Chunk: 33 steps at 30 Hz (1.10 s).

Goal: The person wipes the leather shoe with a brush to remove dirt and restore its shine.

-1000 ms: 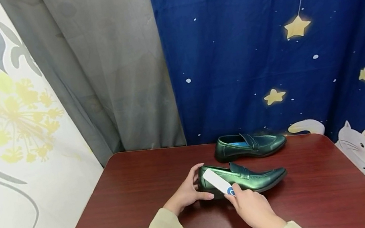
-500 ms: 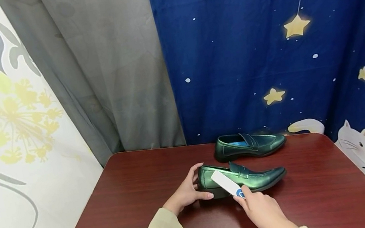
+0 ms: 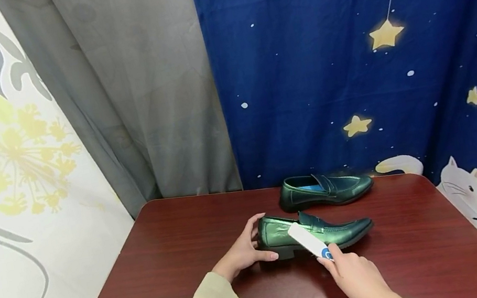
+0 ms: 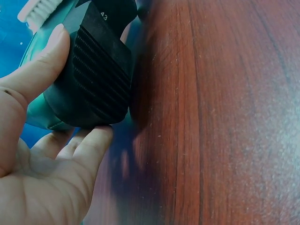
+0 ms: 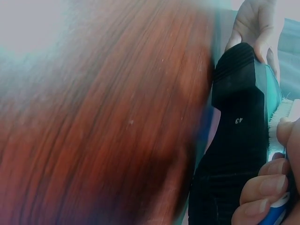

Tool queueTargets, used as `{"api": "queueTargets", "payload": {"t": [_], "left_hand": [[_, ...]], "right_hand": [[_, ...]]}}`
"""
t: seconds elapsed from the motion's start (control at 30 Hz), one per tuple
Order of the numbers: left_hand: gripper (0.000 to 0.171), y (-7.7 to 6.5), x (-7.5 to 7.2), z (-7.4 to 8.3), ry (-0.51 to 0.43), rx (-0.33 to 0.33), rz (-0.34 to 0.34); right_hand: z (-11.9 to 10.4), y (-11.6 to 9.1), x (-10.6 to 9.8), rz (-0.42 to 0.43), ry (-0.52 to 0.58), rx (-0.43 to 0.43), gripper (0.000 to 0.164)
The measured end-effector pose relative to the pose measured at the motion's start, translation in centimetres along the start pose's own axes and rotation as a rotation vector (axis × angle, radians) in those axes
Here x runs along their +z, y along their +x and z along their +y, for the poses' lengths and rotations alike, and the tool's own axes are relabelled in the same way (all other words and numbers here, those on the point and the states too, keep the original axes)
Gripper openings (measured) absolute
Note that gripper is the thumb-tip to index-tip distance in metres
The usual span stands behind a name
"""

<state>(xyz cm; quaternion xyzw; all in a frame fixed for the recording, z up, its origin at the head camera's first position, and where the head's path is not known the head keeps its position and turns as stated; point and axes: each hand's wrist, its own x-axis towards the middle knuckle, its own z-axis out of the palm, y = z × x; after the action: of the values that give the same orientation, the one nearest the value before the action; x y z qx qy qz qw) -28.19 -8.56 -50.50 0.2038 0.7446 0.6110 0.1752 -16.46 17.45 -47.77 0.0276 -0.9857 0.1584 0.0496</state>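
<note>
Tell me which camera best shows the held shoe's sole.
The right wrist view: it shows the sole from the heel well forward. The left wrist view shows mostly the heel; the head view, just a dark strip along the bottom.

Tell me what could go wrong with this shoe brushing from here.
The left hand grips the near shoe only around its heel, so strokes of the brush in the right hand might swivel the toe. The other shoe sits behind, near the far edge of the table; a swing could knock it.
</note>
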Motion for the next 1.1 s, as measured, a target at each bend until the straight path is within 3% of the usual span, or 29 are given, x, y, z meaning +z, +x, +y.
{"api": "queueTargets", "payload": {"t": [0.77, 1.1], "left_hand": [[0.100, 0.3, -0.2, -0.4, 0.001, 0.007, -0.002], [0.100, 0.2, -0.2, -0.3, -0.005, -0.004, -0.007]], "right_hand": [[3.3, -1.1, -1.5, 0.020, -0.013, 0.012, 0.041], [5.1, -1.3, -1.9, -0.051, 0.026, 0.080, 0.039]]}}
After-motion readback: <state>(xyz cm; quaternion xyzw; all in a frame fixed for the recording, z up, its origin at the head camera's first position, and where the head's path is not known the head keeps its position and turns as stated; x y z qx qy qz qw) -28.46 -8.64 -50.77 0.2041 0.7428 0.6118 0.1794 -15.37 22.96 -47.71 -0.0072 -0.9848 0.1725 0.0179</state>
